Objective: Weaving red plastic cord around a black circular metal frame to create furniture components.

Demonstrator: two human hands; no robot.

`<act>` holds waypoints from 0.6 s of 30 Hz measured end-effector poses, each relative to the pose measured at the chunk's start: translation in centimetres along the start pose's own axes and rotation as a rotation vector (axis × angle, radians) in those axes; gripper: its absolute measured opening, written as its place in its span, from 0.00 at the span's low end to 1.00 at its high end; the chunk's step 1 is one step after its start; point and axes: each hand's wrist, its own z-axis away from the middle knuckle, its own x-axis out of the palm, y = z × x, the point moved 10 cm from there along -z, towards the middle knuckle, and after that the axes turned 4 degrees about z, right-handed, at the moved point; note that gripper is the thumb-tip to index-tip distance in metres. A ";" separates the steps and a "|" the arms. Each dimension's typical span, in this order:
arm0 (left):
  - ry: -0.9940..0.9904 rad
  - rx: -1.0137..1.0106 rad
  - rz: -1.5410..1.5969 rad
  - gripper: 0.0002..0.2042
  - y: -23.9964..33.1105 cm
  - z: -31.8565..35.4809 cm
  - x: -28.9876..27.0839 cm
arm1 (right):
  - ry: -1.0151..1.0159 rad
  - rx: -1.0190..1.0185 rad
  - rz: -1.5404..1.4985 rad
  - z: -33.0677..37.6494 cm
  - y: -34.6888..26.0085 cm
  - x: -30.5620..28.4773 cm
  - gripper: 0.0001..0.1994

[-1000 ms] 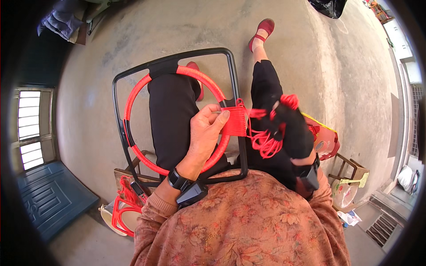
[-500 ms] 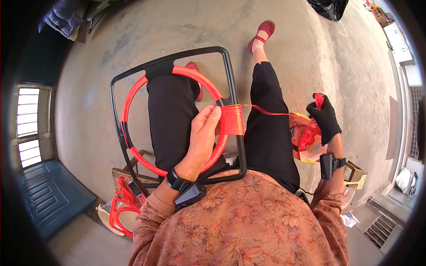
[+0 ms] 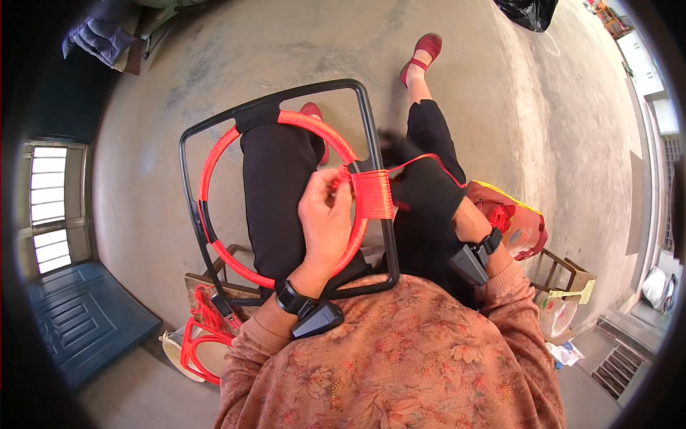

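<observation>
While the bare left hand (image 3: 324, 218) pinches a bunch of red cord (image 3: 344, 175) between thumb and fingers, the red wound band (image 3: 374, 194) on the black frame (image 3: 258, 118) lies just right of those fingertips, and beyond it the gloved right hand (image 3: 427, 184) is too blurred to tell its fingers' state.

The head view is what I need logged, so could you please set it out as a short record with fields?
Frame: black frame, over the left thigh
Ring: red-wrapped ring, inside the frame
Band: red cord band, strands side by side at the frame's right bar
Left hand: left hand, bare, pinching red cord beside the band
Right hand: right hand, black-gloved, blurred, grip unclear
Right side: red bag, yellow-edged
</observation>
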 end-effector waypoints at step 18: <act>-0.007 0.096 -0.048 0.11 1.6 0.2 -0.3 | 0.122 -0.408 0.986 4.0 -3.2 -8.9 0.12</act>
